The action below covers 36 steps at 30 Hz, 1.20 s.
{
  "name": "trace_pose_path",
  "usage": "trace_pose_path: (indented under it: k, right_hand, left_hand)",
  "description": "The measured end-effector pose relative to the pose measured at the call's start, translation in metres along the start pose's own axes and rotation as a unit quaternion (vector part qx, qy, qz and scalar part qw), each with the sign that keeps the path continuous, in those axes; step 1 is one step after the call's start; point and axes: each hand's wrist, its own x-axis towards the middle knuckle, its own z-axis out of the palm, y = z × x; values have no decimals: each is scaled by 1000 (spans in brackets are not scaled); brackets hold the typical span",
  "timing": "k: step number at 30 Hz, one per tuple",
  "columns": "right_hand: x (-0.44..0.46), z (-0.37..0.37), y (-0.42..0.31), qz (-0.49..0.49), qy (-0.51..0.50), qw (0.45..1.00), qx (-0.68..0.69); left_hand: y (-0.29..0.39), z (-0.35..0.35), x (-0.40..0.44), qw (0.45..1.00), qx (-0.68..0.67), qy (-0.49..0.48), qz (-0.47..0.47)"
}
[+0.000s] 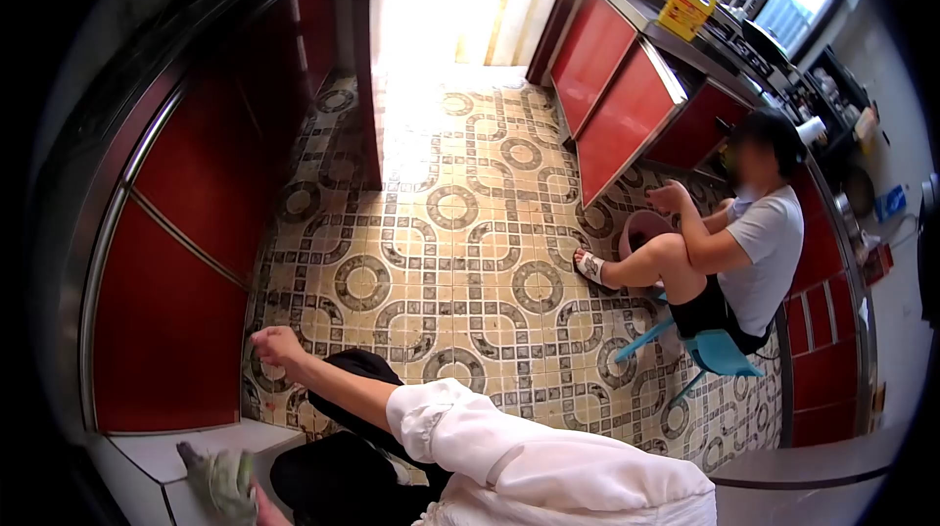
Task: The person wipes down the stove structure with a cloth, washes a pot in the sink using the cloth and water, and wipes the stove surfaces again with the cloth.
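Beside the red cabinet [166, 320] and above the white ledge [142, 451] at its foot, a slip seemed possible if too little was pinched by the left hand [266, 508], in which the cloth [223, 483] was clasped. The right hand [280, 347] was held apart, nearer the cabinet, its closure impossible to tell. The cloth was crumpled, grey-green, dark-tipped and blurred.

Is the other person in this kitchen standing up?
No, the person in the pale T-shirt is sitting on a blue chair, with both knees bent.
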Motion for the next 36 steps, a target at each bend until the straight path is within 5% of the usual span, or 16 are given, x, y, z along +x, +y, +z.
trace_pose_path:
  k: [2, 3, 4, 6, 13, 16, 25, 28, 31, 36]
  right_hand:
    - [0, -4, -9, -104, -6, 983, -150]
    - [-1, -8, -13, -119, -5, 976, -182]
    - [1, -14, -16, -49, -13, 989, -141]
    - [0, -20, -21, -72, 17, 989, -130]
    - [0, -35, -38, -150, 58, 960, -229]
    - [-10, -31, -40, -117, 93, 952, -266]
    - [-45, -23, -55, -152, 88, 962, -211]
    - [-41, -28, -57, -171, 68, 975, -125]
    - [-29, -36, -52, -182, 51, 981, -47]
    - [-28, -39, -56, -160, 61, 984, -57]
  left_hand:
    - [-35, 6, 19, 979, -15, -183, -87]
    - [-73, 52, 17, 998, -41, 22, -45]
    - [-91, 62, 25, 996, 50, 56, -38]
    - [-126, 94, 24, 969, 211, 116, -53]
    - [-122, 93, 43, 968, 230, 84, -58]
    - [-120, 94, 40, 960, 233, 145, -49]
    - [-93, 73, 30, 968, 194, 151, -53]
    - [-91, 71, 33, 948, 47, 311, -48]
    - [-85, 67, 38, 940, 21, 339, -26]
    - [-73, 50, 55, 961, 56, 270, -34]
